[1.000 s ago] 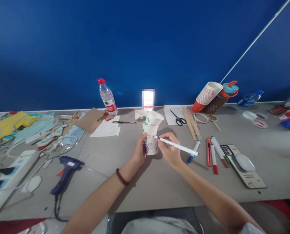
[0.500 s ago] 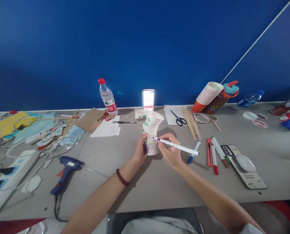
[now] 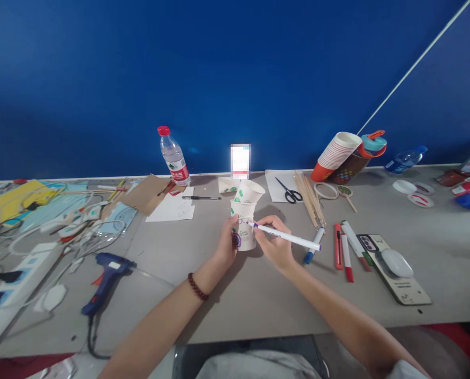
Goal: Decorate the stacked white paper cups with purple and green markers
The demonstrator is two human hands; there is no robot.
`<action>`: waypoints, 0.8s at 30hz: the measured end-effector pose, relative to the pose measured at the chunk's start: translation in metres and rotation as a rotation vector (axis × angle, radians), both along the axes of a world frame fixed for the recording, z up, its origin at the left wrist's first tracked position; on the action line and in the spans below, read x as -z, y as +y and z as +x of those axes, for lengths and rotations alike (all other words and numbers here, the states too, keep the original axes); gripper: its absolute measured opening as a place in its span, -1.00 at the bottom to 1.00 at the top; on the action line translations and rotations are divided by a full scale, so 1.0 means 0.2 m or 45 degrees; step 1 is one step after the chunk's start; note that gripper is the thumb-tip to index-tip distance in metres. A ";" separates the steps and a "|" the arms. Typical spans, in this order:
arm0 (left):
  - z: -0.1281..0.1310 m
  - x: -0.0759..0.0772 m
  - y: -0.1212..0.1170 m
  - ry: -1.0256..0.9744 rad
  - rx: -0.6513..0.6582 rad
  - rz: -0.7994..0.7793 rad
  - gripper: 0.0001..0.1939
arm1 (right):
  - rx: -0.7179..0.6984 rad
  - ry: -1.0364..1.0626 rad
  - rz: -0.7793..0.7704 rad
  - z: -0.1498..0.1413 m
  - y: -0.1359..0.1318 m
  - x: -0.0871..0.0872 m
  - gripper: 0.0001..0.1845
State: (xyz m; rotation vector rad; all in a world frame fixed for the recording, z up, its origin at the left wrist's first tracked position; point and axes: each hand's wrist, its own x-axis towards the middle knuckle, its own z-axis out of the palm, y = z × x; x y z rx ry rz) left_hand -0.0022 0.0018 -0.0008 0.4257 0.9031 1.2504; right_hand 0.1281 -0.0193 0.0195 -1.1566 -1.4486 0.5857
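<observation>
My left hand (image 3: pixel 227 243) is closed around the left side of a white paper cup (image 3: pixel 246 237) with green leaf prints and purple marker lines on its side. Another paper cup (image 3: pixel 249 192), tilted to the right, sits at its top. In my right hand (image 3: pixel 275 243) is a white marker (image 3: pixel 292 238) with purple ends, pinched between the fingers. Its purple tip meets the upper right side of the cup, beside the drawn curves. Behind the cups, a cut piece of cup (image 3: pixel 228 185) with green leaves lies on the table.
A glue gun (image 3: pixel 107 279) and a power strip (image 3: pixel 17 289) with tangled cables lie left. At the back stand a water bottle (image 3: pixel 174 158) and a lit phone screen (image 3: pixel 241 160). Scissors (image 3: pixel 292 193), wooden sticks (image 3: pixel 308 197), several markers (image 3: pixel 348 258) and a phone (image 3: pixel 407 287) lie right.
The marker tip has shifted very slightly on the cup, and the purple curves near it look a little longer. Both hands keep their hold.
</observation>
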 end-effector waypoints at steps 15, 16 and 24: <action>0.00 -0.01 0.00 0.012 -0.001 0.011 -0.57 | -0.032 0.062 -0.006 -0.01 0.01 0.01 -0.94; 0.00 -0.01 0.00 0.014 -0.003 0.014 -0.57 | -0.035 0.079 -0.012 0.00 0.01 0.02 -0.93; 0.00 -0.01 0.00 -0.019 -0.009 -0.001 -0.61 | -0.004 0.128 0.009 0.00 0.01 0.02 -0.94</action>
